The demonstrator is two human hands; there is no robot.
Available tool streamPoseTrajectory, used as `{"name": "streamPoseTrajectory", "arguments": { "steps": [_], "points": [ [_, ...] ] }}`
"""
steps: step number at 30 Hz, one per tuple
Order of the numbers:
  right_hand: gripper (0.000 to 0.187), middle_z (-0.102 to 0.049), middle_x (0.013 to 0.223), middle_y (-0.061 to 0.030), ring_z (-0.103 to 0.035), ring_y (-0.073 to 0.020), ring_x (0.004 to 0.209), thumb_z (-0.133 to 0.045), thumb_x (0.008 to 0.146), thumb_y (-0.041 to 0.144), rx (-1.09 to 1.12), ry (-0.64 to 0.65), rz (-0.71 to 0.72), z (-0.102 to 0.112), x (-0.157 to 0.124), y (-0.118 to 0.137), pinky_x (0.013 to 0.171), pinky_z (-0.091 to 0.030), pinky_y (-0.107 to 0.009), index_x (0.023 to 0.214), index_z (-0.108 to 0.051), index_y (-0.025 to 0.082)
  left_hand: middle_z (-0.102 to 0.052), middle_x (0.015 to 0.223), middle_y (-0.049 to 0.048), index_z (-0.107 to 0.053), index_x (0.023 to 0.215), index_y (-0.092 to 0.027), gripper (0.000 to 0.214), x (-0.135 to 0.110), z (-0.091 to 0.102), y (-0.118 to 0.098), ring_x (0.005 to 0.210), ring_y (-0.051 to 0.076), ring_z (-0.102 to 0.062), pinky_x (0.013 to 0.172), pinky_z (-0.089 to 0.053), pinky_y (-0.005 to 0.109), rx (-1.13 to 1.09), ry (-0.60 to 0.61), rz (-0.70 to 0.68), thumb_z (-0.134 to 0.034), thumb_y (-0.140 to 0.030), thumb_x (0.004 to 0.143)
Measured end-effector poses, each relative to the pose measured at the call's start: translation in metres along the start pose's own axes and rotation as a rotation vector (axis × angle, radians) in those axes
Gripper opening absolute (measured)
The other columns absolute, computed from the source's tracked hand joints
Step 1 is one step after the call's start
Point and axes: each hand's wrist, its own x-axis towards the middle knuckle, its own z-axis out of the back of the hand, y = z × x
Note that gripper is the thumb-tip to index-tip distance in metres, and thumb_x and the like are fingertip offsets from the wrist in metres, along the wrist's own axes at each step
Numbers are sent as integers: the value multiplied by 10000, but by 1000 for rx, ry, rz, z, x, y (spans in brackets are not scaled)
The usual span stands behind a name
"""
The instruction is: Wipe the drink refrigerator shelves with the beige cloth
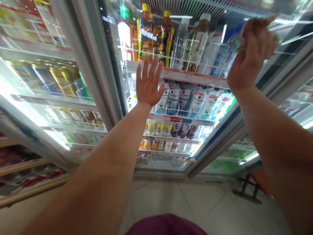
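Note:
I stand before an open drinks cooler. My left hand [148, 81] is raised with fingers stretched out and apart, its palm toward the front rail of an upper shelf [193, 76], just below several tall bottles [156, 34] with yellow caps. My right hand [253, 52] is lifted at the upper right, near the open glass door's edge [288, 70]. It is smeared by motion; its fingers look curled, and whether they hold anything is unclear. White bottles [195, 98] fill the shelf below my left hand.
A shut glass door on the left shows cans [56, 78] on shelves. Lower shelves hold small yellow and purple bottles [168, 129]. A dark stool or stand [251, 187] sits on the tiled floor at right. Wooden shelving [26, 182] runs along the far left.

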Motion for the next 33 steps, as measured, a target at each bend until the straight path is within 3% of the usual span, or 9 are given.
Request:
{"name": "streamPoseTrajectory", "arguments": {
  "steps": [3, 7, 9, 13, 15, 20, 22, 26, 33],
  "points": [
    [587, -476, 1533, -214, -370, -362, 1478, -243, 1102, 426, -42, -112, -78, -15, 30, 11, 1227, -134, -679, 1451, -528, 49, -183, 1673, -80, -342, 1621, -309, 653, -2, 1, -2, 1569, 188, 50, 1326, 86, 453, -10, -19, -14, -393, -514, 1003],
    [471, -462, 1583, -72, -314, -218, 1522, -341, 1084, 389, -83, 235, 389, -20, 35, 52, 1275, -240, -490, 1471, -524, 193, -207, 1672, -40, -362, 1615, -275, 636, -2, 1, -3, 1575, 222, 13, 1324, 60, 482, -13, -21, -26, -417, -459, 1008],
    [438, -489, 1565, -28, -358, -212, 1500, -361, 1083, 381, -110, 268, 442, -23, 44, 60, 1276, -241, -497, 1459, -542, 249, -212, 1672, -25, -365, 1614, -260, 635, -1, 2, -3, 1575, 235, 6, 1321, 59, 500, -28, -19, -30, -422, -445, 1009],
    [719, -542, 1481, -183, -476, -358, 1425, -143, 1101, 520, -205, -166, -126, -38, 85, 49, 1218, -205, -635, 1417, -580, 46, -217, 1670, -37, -359, 1616, -288, 631, -2, 2, -3, 1573, 222, 8, 1325, 50, 486, -42, -28, -46, -434, -470, 1017],
    [896, -537, 1457, -226, -484, -381, 1413, -32, 1058, 589, -208, -263, -228, -40, 97, 50, 1205, -204, -618, 1408, -554, -50, -215, 1672, -39, -347, 1621, -296, 626, -3, 2, -3, 1571, 219, 18, 1325, 47, 491, -40, -28, -53, -421, -476, 1026],
    [498, -473, 1555, -145, -361, -343, 1506, -338, 1101, 418, -117, 102, 287, -24, 82, 74, 1234, -191, -594, 1476, -524, 149, -208, 1673, -55, -316, 1633, -307, 616, -3, 2, -3, 1568, 218, 38, 1325, 67, 496, -58, -18, -51, -394, -468, 1043],
    [453, -511, 1530, -132, -414, -346, 1475, -391, 1077, 344, -163, 36, 188, -24, 77, 72, 1227, -211, -606, 1450, -556, 148, -207, 1673, -58, -317, 1633, -302, 618, -3, 3, -3, 1568, 220, 39, 1326, 69, 499, -67, -14, -52, -398, -458, 1041],
    [560, -581, 1430, -187, -496, -363, 1411, -331, 971, 230, -239, -321, -266, -40, 86, 47, 1213, -239, -564, 1385, -568, -63, -202, 1673, -52, -333, 1628, -292, 615, -3, 4, -4, 1570, 231, 30, 1327, 56, 515, -83, -6, -55, -408, -424, 1032],
    [550, -488, 1537, -156, -406, -296, 1490, -472, 953, 190, -236, -195, -472, -35, 94, 61, 1276, -172, -447, 1458, -515, -22, -220, 1674, -35, -341, 1623, -287, 616, -4, 4, -5, 1576, 253, -1, 1326, 35, 539, -95, -18, -64, -435, -389, 1023]
  ]
}}
